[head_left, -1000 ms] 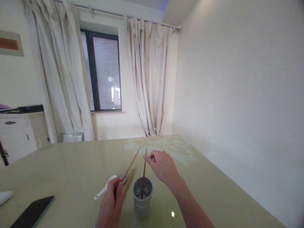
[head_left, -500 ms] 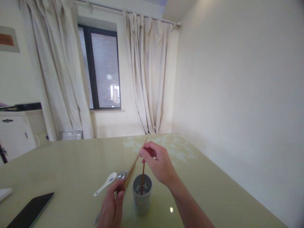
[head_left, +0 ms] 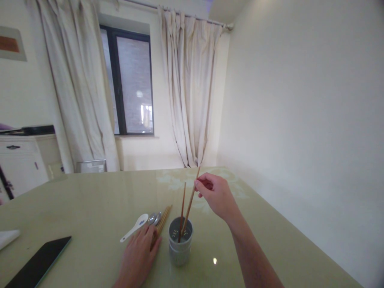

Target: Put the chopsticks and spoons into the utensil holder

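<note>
My right hand [head_left: 214, 194] is closed in a pinch near the upper end of a wooden chopstick [head_left: 189, 206]. The lower end of that chopstick is inside a grey cylindrical holder [head_left: 180, 254] with small holes in its bottom. A darker reddish-brown chopstick [head_left: 183, 204] stands in the same holder, leaning slightly. Left of the holder, my left hand [head_left: 139, 254] rests low over the table, its thumb and fingers around a bundle of chopsticks [head_left: 164, 220]; its fingertips are partly hidden. Metal spoons [head_left: 154, 218] and a white spoon [head_left: 136, 228] with a blue mark lie beside that hand.
A dark flat device [head_left: 39, 262] lies on the glossy greenish table [head_left: 99, 204] at the left, with a white object [head_left: 8, 238] behind it. A wall [head_left: 300, 120] borders the table's right side. Curtains [head_left: 192, 88] and a window [head_left: 135, 84] are beyond the far edge.
My right hand has moved right with a chopstick, whose lower end is now in the holder. The darker chopstick stands by itself there. My left hand has turned palm down, and its bundle sits lower.
</note>
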